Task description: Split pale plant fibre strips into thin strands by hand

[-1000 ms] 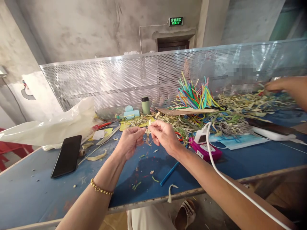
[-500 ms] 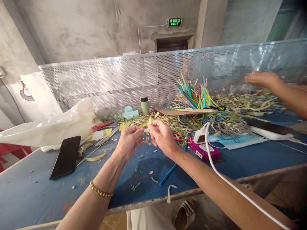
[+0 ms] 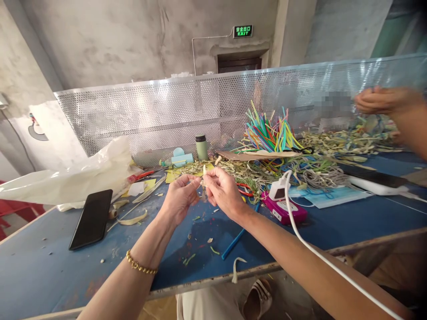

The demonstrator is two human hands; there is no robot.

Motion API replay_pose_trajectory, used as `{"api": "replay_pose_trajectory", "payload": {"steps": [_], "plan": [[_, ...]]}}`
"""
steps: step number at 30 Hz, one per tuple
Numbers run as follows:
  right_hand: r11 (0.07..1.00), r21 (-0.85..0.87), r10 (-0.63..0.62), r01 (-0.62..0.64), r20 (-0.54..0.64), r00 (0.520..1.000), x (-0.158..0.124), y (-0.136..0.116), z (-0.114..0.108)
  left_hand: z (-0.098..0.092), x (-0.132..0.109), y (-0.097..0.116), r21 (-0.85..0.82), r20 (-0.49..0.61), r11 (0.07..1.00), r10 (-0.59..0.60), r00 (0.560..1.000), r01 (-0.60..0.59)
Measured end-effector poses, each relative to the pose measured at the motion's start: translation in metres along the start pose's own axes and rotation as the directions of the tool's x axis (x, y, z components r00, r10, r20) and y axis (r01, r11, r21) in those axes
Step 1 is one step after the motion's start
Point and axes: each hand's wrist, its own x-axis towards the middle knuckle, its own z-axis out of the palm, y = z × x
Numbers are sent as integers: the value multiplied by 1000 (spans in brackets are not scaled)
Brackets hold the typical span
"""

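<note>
Upward from the right hand (image 3: 222, 189), its pinched pale sliver (image 3: 204, 169); left hand (image 3: 180, 195) pinched alongside.

a co-worker's hand (image 3: 382, 102) has shifted rightward since half a second ago.

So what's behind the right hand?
Dry plant scraps show just beyond the right hand, with a metal screen full of holes farther back. The hand covers whatever is straight behind it, so I can't see that.
</note>
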Motion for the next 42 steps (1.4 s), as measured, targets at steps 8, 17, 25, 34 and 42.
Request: {"api": "replay_pose_trajectory", "payload": {"steps": [8, 17, 25, 34, 42], "plan": [[998, -66, -24, 22, -33, 999, 3, 4, -4, -1, -1, 2, -1, -5, 1000, 27, 1000, -27], [1000, -9, 25, -25, -15, 1000, 4, 5, -6, -1, 2, 4, 25, -73, 998, 53, 996, -52], [999, -15, 29, -29, -17, 999, 5, 3, -9, -4, 2, 6, 70, -102, 993, 100, 990, -93], [992, -74, 108, -104, 47, 993, 4, -1, -10, -6, 4, 5, 76, -93, 993, 98, 991, -91], [998, 18, 58, -59, 40, 998, 5, -3, -9, -7, 3, 3, 262, -51, 959, 128, 990, -111]]}}
